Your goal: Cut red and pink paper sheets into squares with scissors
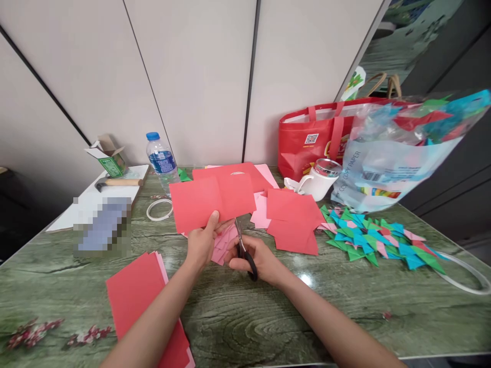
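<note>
My left hand [204, 237] pinches a creased sheet of red paper [199, 202] by its lower edge, thumb on top. Black-handled scissors [250, 263] are gripped in my right hand [255, 258], their blades pointing up at the sheet's lower right part. Whether the blades touch the paper I cannot tell. Under and behind my hands lie small pink paper pieces [224, 244]. Cut red pieces [293, 225] rest to the right, with some pink ones beside them. A stack of red and pink sheets [138, 291] lies at the lower left, partly behind my left forearm.
At the back left stand a water bottle [163, 161] and a small open box [111, 158], near a wooden-handled tool [120, 182]. Folded coloured paper pieces [376, 237] cover the right side. Behind them are a white mug [320, 181], a red bag [299, 135] and a plastic bag [379, 163].
</note>
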`<state>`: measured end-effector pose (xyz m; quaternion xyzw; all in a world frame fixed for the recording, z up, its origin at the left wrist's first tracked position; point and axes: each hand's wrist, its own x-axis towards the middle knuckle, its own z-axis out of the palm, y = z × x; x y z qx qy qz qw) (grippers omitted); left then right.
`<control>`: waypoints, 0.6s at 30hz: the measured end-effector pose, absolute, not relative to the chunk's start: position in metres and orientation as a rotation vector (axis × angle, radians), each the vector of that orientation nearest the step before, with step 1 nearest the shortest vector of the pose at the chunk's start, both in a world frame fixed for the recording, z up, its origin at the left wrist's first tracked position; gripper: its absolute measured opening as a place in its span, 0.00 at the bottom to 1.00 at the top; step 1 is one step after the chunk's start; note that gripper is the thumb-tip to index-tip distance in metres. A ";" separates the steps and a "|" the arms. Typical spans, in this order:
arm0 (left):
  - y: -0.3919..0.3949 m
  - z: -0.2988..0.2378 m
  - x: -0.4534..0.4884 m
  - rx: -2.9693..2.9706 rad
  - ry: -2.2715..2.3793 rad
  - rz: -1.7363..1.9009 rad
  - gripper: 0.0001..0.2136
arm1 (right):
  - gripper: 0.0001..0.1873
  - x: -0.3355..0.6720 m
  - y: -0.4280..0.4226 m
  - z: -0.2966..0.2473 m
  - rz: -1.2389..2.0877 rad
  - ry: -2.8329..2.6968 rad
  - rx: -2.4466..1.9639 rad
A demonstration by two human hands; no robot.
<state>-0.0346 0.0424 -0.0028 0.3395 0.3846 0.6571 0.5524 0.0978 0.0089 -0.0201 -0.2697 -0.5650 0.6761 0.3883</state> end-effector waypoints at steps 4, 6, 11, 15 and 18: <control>0.043 -0.017 -0.036 0.877 1.213 1.599 0.15 | 0.19 0.098 0.009 -0.022 1.735 -1.429 -0.711; 0.044 -0.023 -0.037 0.899 1.319 1.601 0.16 | 0.19 0.097 0.009 -0.021 1.714 -1.425 -0.726; 0.042 -0.025 -0.035 0.919 1.379 1.579 0.17 | 0.23 0.093 0.007 -0.018 1.688 -1.390 -0.729; 0.042 -0.022 -0.035 0.933 1.312 1.602 0.17 | 0.23 0.092 0.006 -0.016 1.671 -1.389 -0.729; 0.042 -0.023 -0.035 0.954 1.268 1.623 0.17 | 0.21 0.093 0.006 -0.014 1.656 -1.420 -0.752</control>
